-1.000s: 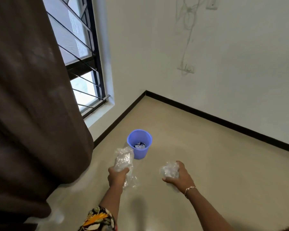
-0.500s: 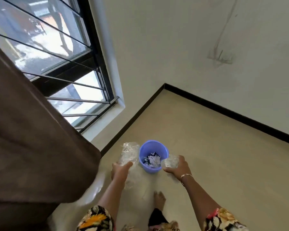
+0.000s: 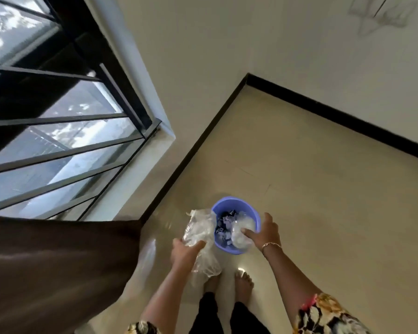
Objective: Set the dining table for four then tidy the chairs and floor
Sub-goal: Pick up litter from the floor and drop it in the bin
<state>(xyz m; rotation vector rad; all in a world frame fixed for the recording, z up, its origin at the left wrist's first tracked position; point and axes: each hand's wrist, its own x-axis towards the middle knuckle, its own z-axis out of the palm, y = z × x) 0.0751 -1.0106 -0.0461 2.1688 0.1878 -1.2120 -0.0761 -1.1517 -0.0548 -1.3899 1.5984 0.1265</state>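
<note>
Right hand (image 3: 264, 235) curled round a plastic wad (image 3: 243, 224) in the bin's (image 3: 229, 204) mouth, in the floor (image 3: 323, 189) corner; left hand (image 3: 185, 249) clutching a clear bag (image 3: 199, 231) just beside the rim.

This looks like a corner of a room in a home. Plain cream-painted walls (image 3: 251, 39) meet a glossy beige floor (image 3: 323, 189) edged with a dark skirting strip (image 3: 323, 109). A black-framed window (image 3: 87, 97) with horizontal security bars (image 3: 58, 155) is set in the left wall, and a heavy brown curtain (image 3: 46, 273) hangs in front of its lower part. A small blue plastic bin (image 3: 234, 201) holding scraps of waste stands on the floor near the corner. The person stands in bare feet (image 3: 243, 283), and faint scribbled marks (image 3: 381, 15) show on the far wall.
</note>
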